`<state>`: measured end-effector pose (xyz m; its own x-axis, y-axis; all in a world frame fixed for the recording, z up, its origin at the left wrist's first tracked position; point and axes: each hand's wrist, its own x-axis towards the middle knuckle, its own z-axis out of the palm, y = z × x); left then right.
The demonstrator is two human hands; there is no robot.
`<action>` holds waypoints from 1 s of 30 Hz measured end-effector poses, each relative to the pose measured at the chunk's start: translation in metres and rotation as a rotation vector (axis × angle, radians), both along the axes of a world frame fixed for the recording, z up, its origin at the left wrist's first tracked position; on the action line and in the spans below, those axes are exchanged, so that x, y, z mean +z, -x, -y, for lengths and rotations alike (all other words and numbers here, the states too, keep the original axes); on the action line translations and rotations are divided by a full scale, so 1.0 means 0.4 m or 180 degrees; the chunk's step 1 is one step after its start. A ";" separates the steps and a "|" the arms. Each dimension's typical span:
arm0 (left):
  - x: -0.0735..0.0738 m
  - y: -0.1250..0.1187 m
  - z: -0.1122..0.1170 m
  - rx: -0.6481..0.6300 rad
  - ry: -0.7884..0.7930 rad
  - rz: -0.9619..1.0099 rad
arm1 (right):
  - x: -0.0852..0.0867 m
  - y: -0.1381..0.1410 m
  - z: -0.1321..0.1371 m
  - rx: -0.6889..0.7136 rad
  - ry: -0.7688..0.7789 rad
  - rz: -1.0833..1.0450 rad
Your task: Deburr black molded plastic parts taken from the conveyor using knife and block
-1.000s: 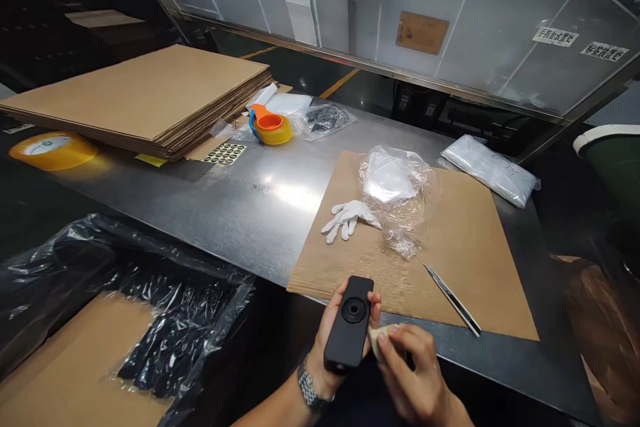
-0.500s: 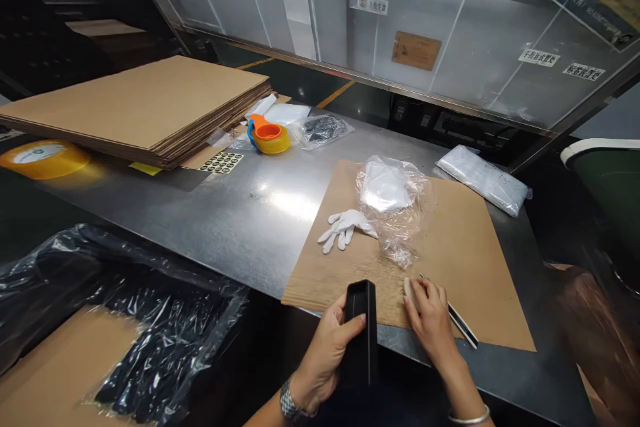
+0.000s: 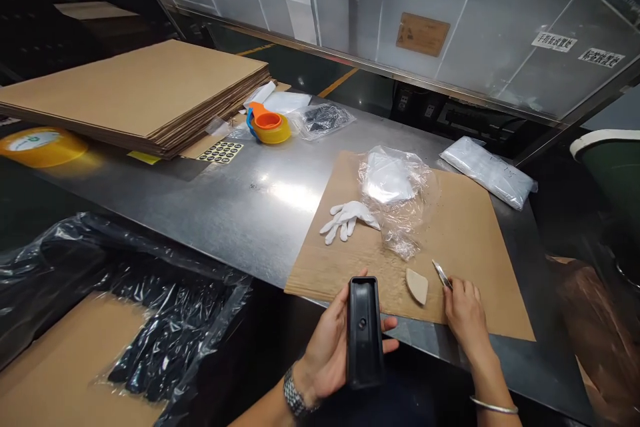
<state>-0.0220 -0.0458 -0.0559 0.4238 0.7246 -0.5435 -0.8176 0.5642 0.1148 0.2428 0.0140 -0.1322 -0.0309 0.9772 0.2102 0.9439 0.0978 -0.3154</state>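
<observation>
My left hand is closed around a long black plastic part, a hollow trough with a small round hole inside, its open side towards me. It is held at the front edge of the bench. My right hand rests on the cardboard sheet, fingers closed on a slim craft knife whose pointed silver tip shows beyond them; its handle is hidden. Between the hands lies a tan wedge-shaped piece, touched by neither. A white glove and a crumpled clear plastic bag with white contents lie farther back.
Stacked cardboard sheets stand at the left of the metal bench, near an orange tape dispenser and a yellow tape roll. A white plastic packet lies back right. A black-lined box holds black parts below left.
My right hand has let go of the tan piece, moved right and taken hold of the craft knife. My left hand has turned the black part so its hollow faces me.
</observation>
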 end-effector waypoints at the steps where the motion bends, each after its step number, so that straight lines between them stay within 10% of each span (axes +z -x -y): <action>1: -0.001 0.000 -0.001 0.0065 -0.0038 -0.0033 | 0.005 -0.002 -0.001 -0.0096 0.0034 -0.0058; 7: 0.014 0.008 -0.024 0.0603 -0.0136 -0.0595 | 0.095 0.068 0.058 -0.0090 0.0465 -0.0733; 15: 0.030 0.022 -0.047 0.1229 -0.0402 -0.1027 | 0.247 0.244 0.197 0.2000 0.1094 -0.1539; 25: 0.041 0.027 -0.043 0.1681 -0.0459 -0.1332 | 0.244 0.304 0.208 0.1834 0.1211 -0.1169; 30: 0.040 0.029 -0.038 0.1819 -0.0584 -0.1313 | 0.256 0.323 0.202 0.1840 0.2041 -0.1187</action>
